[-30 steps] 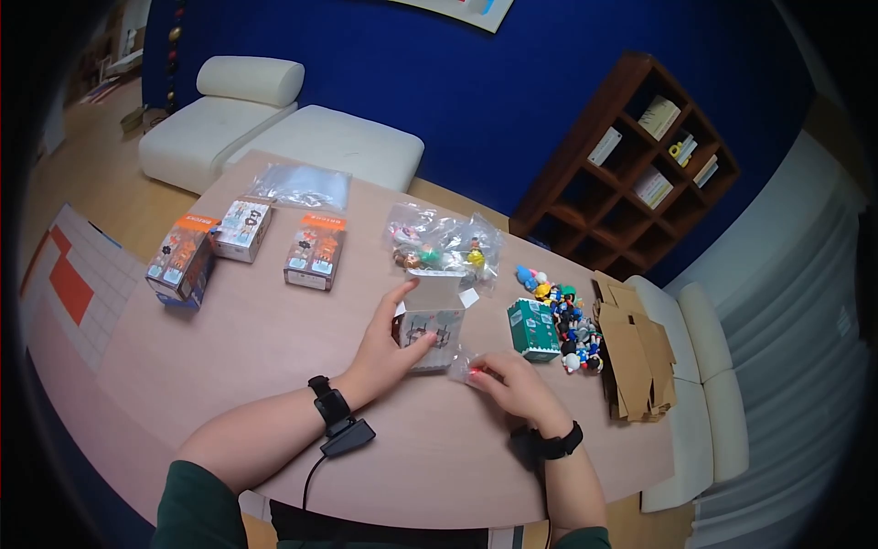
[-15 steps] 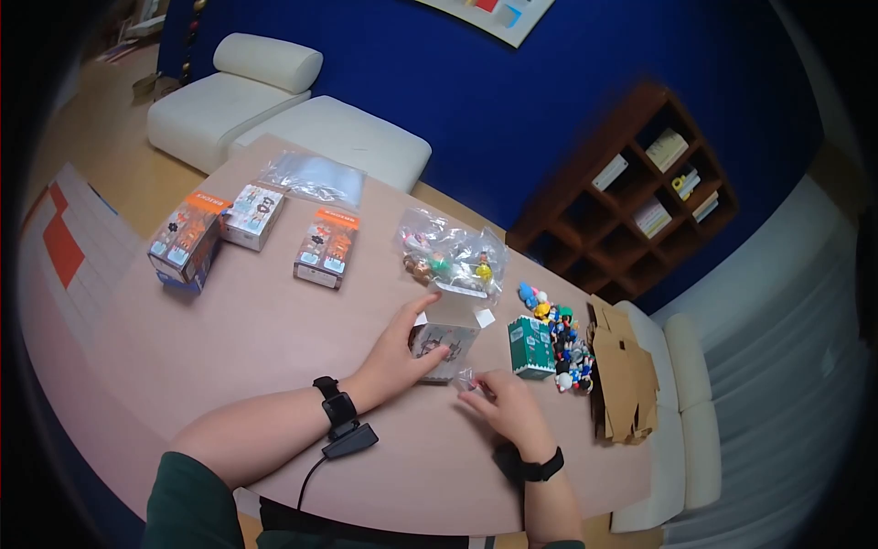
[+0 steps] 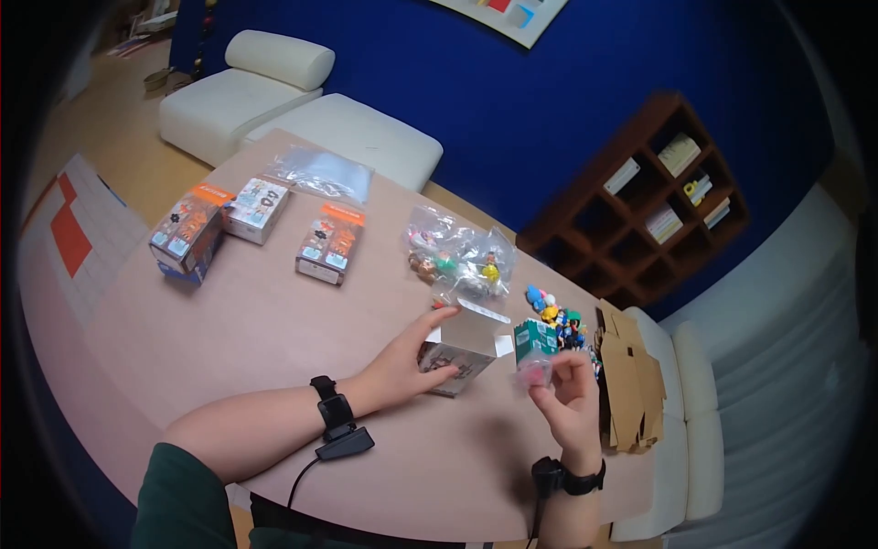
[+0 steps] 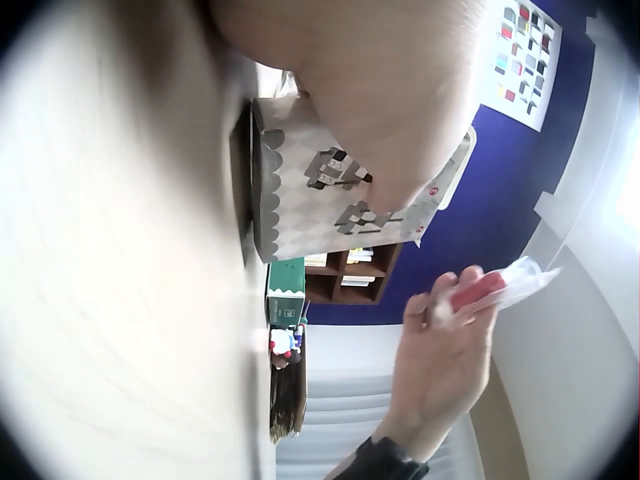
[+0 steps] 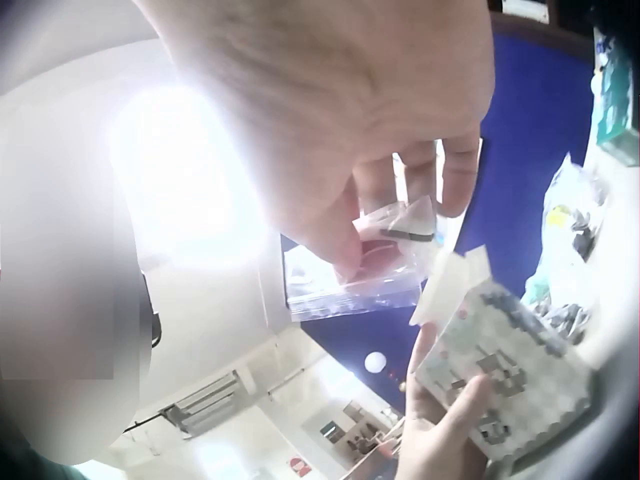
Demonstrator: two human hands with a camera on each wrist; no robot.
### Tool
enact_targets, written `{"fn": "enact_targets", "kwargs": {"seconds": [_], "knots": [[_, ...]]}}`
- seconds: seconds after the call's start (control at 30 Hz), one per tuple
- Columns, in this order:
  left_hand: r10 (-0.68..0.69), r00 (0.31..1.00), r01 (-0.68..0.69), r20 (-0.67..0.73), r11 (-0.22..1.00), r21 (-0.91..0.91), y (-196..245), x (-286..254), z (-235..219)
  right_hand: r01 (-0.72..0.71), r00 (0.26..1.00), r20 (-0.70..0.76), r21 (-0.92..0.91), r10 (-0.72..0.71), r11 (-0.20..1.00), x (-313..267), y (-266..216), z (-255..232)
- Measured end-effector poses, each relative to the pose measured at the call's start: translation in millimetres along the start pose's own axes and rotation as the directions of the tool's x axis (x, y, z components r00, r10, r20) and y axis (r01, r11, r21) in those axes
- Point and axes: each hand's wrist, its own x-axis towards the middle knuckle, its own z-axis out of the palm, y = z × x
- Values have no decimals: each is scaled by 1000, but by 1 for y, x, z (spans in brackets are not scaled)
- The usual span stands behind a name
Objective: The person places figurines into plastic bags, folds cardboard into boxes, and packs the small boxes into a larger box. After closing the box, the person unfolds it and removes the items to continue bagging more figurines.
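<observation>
My left hand (image 3: pixel 395 373) grips a small grey patterned box (image 3: pixel 476 362) on the table, thumb across its front and fingers at its far left side. Its top flaps stand up. In the left wrist view the box (image 4: pixel 290 185) shows pixel-like figures on a checked face. My right hand (image 3: pixel 574 423) is raised to the right of the box, pinching a small clear plastic bag (image 3: pixel 534 370) between thumb and fingers. Inside the bag is a pinkish-red piece, also seen in the left wrist view, where the bag (image 4: pixel 520 275) sticks out past the fingertips.
Beyond the box lies a clear bag of figurines (image 3: pixel 457 252). To the right are a green box (image 3: pixel 533 337), a pile of small figures (image 3: pixel 569 327) and flattened cardboard (image 3: pixel 631 384). Boxes with orange tops (image 3: pixel 329 242) and empty plastic bags (image 3: pixel 320 174) lie at the back left.
My right hand has lifted the small bag from low beside the box and carried it up and to the right. The left hand stays on the box, which now leans toward me.
</observation>
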Motion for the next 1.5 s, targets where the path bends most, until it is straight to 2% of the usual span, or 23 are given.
{"fn": "enact_targets", "kwargs": {"seconds": [0.07, 0.1, 0.13, 0.23, 0.27, 0.33, 0.4, 0.43, 0.53, 0.7, 0.8, 0.9, 0.93, 0.97, 1.0, 1.03, 1.1, 1.13, 1.17, 1.23, 1.37, 1.43, 1.5], "knots": [[-31, 999, 32, 33, 999, -36, 1, -2, 4, 62, 998, -6, -17, -62, 998, 16, -12, 12], [-48, 998, 51, 46, 996, -67, 1, -3, 5, 185, 982, 101, -345, -160, 920, 28, -24, 20], [-22, 998, 21, 66, 1000, 21, 0, -4, 4, 315, 948, 236, -617, -212, 721, 36, -30, 27], [-26, 999, 27, 26, 999, -26, 2, -3, 5, 388, 920, 259, -688, -293, 613, 47, -16, 42], [-28, 999, 29, 33, 999, -21, 3, -3, 5, 385, 923, 266, -681, -279, 623, 48, -15, 42], [63, 998, -63, 3, 993, 100, 5, -3, 6, 407, 913, 294, -688, -283, 600, 49, -13, 40], [7, 1000, -8, 10, 998, 65, 7, -5, 6, 420, 907, 311, -699, -283, 579, 47, -11, 36], [-46, 999, 46, 10, 999, 25, 8, -5, 6, 433, 901, 342, -700, -266, 568, 47, -11, 33], [-40, 999, 40, -2, 998, -42, -4, -8, 7, 403, 914, 350, -720, -205, 565, 43, -26, 36], [1, 1000, -1, 24, 1000, 18, -22, -12, 4, 388, 915, 391, -788, -98, 477, 38, -37, 48], [251, 967, -238, -46, 951, 196, -26, -6, -1, 408, 897, 432, -717, -100, 565, 41, -17, 52], [268, 958, -252, -103, 957, 147, -27, -4, -3, 411, 898, 422, -695, -129, 590, 50, -15, 49], [263, 960, -246, -100, 957, 155, -24, -4, -4, 387, 920, 322, -665, -223, 639, 54, -13, 43], [190, 959, -151, -211, 971, 188, -20, -4, -5, 370, 928, 212, -628, -307, 685, 56, -9, 38], [119, 939, -52, -324, 977, 208, -17, -4, -5, 279, 954, 71, -566, -291, 776, 56, -2, 35], [118, 939, -49, -323, 976, 212, -20, -3, -10, 279, 954, 69, -563, -291, 778, 60, 12, 34], [114, 871, -7, -477, 976, 219, -29, 8, -27, 35, 992, -99, -381, -78, 924, 68, 47, 32], [9, 872, 38, -489, 996, 86, -17, 15, -34, 1, 999, -32, -395, -15, 919, 69, 59, 32], [14, 875, 36, -484, 995, 93, -13, 20, -36, 3, 999, -38, -390, -19, 921, 71, 69, 35], [19, 863, -1, -505, 999, 37, -8, 27, -38, 122, 989, 134, -452, -68, 883, 73, 83, 45], [-27, 886, 37, -464, 999, 12, 2, 25, -33, 138, 982, 185, -540, -43, 830, 65, 80, 58], [-22, 894, 33, -448, 999, 16, -2, 23, -34, 11, 948, 264, -586, 178, 810, 59, 66, 51], [7, 867, 23, -498, 998, 55, -3, 21, -34, 67, 956, 279, -517, 94, 853, 45, 73, 44]]}}
